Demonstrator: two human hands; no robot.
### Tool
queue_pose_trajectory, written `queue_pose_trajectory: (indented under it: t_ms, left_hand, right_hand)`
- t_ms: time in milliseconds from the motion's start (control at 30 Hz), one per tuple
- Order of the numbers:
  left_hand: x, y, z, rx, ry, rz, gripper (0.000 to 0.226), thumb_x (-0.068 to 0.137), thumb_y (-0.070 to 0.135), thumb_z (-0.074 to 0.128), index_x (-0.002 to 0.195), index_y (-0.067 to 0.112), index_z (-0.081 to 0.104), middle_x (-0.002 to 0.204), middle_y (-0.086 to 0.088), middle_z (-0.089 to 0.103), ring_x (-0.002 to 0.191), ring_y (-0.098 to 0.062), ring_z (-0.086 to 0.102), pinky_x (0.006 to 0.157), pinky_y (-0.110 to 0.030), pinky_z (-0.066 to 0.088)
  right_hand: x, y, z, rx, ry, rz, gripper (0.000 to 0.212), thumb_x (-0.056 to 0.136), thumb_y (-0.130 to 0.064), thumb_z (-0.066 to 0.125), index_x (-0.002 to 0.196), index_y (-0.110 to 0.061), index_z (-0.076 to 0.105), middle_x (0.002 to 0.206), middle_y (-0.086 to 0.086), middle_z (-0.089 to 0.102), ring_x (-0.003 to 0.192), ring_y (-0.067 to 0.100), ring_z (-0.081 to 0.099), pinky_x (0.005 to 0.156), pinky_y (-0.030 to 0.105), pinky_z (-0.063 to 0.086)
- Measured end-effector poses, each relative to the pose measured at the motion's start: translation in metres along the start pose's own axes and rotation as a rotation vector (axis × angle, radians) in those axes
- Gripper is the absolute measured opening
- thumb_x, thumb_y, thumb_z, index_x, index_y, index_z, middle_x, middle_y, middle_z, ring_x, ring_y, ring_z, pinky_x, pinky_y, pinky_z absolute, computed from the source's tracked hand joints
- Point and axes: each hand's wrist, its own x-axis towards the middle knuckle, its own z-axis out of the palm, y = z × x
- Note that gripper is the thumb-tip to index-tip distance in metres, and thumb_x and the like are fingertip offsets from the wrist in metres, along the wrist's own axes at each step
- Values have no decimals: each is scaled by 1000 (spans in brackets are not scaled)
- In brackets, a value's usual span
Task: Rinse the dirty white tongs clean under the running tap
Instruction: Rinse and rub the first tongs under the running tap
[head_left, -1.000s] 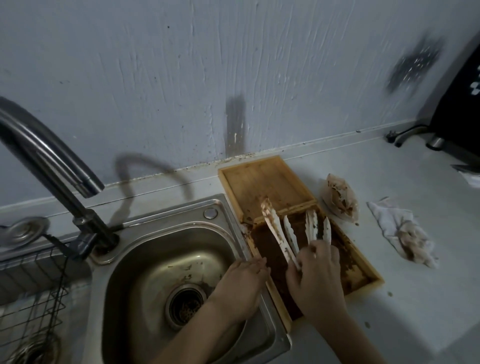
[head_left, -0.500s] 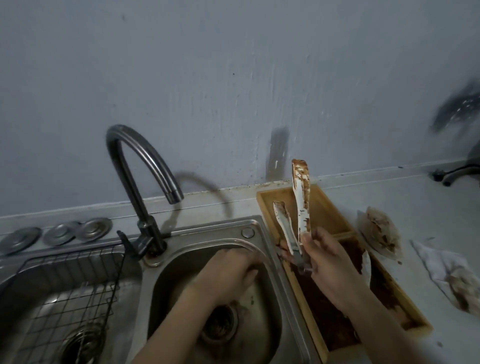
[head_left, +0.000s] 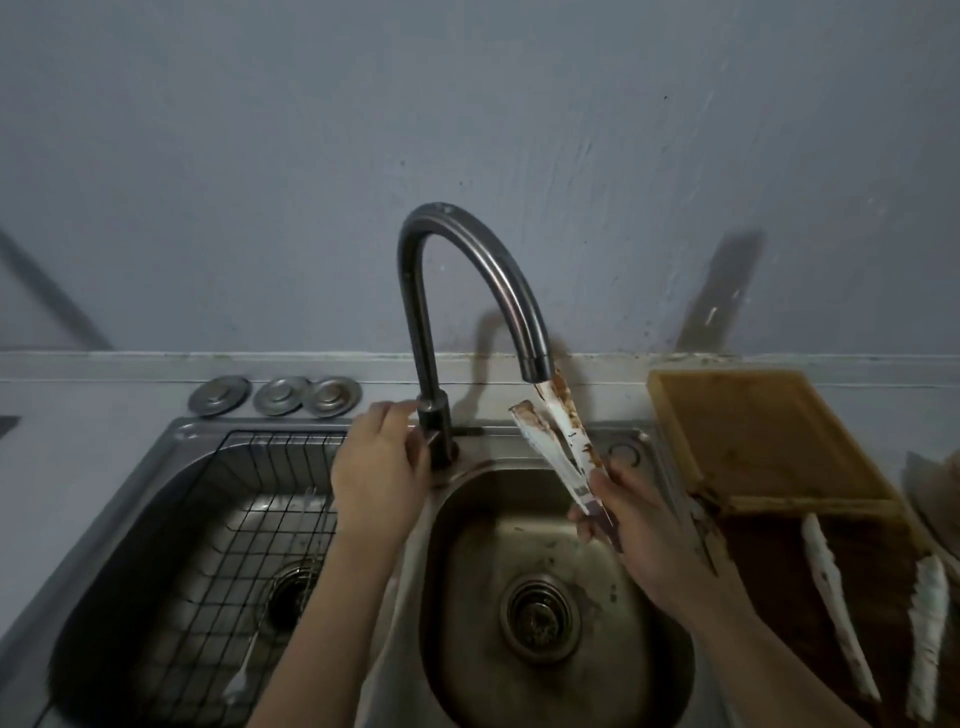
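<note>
My right hand (head_left: 644, 525) grips the hinge end of the white tongs (head_left: 558, 441), which are smeared with brown sauce. Their two arms point up and left, and the upper tip touches the spout of the dark curved tap (head_left: 467, 291). I cannot see any water stream. My left hand (head_left: 382, 467) is at the base of the tap, fingers curled round its left side where the handle sits. Both hands are over the round right basin (head_left: 545, 597) of the steel sink.
The left basin (head_left: 208, 545) holds a black wire rack and a fork. Three metal lids (head_left: 275, 396) lie behind it. A wooden tray (head_left: 769, 441) on the right counter holds a second pair of white tongs (head_left: 883, 613) in brown residue.
My right hand has carried the tongs from above the tray to the tap spout. My left hand rose out of the right basin to the tap base. The view shifted left.
</note>
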Motion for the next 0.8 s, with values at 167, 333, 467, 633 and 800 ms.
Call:
queue_pose_trajectory:
  t_ms: [167, 333, 467, 633, 800]
  left_hand:
    - [24, -25, 23, -167, -155, -305, 45, 91, 25, 55, 133, 14, 46, 119, -13, 60, 102, -30, 62, 84, -43, 51]
    - [33, -34, 46, -156, -138, -324, 20, 94, 21, 51, 96, 6, 64, 80, -13, 70, 67, -25, 61, 60, -32, 46]
    - [25, -36, 54, -212, -35, -349, 17, 94, 17, 48, 86, 10, 61, 64, -1, 58, 54, -10, 48, 49, -21, 34]
    - [20, -37, 57, -286, 32, -324, 18, 93, 15, 48, 92, 7, 64, 65, -6, 62, 60, -18, 57, 59, -32, 46]
    - [13, -35, 57, -345, 93, -381, 18, 93, 13, 49, 96, 7, 66, 68, -2, 61, 60, -20, 58, 60, -29, 45]
  right_hand:
    - [11, -1, 12, 243, -32, 166, 30, 97, -16, 35, 70, -9, 46, 81, 32, 55, 54, 27, 50, 49, 35, 36]
    - [23, 7, 16, 222, -57, 154, 25, 97, -15, 34, 77, -7, 46, 66, 17, 61, 54, 26, 52, 51, 36, 39]
    - [26, 20, 15, 80, -49, 143, 24, 98, -18, 36, 93, -2, 53, 64, 13, 62, 56, 22, 55, 52, 33, 45]
    - [26, 29, 19, -77, -45, 100, 23, 97, -21, 39, 93, -8, 58, 61, 3, 65, 58, 17, 59, 50, 23, 49]
    - [26, 33, 18, -167, -32, 69, 25, 97, -24, 39, 92, -8, 58, 59, 4, 65, 60, 20, 58, 55, 29, 48]
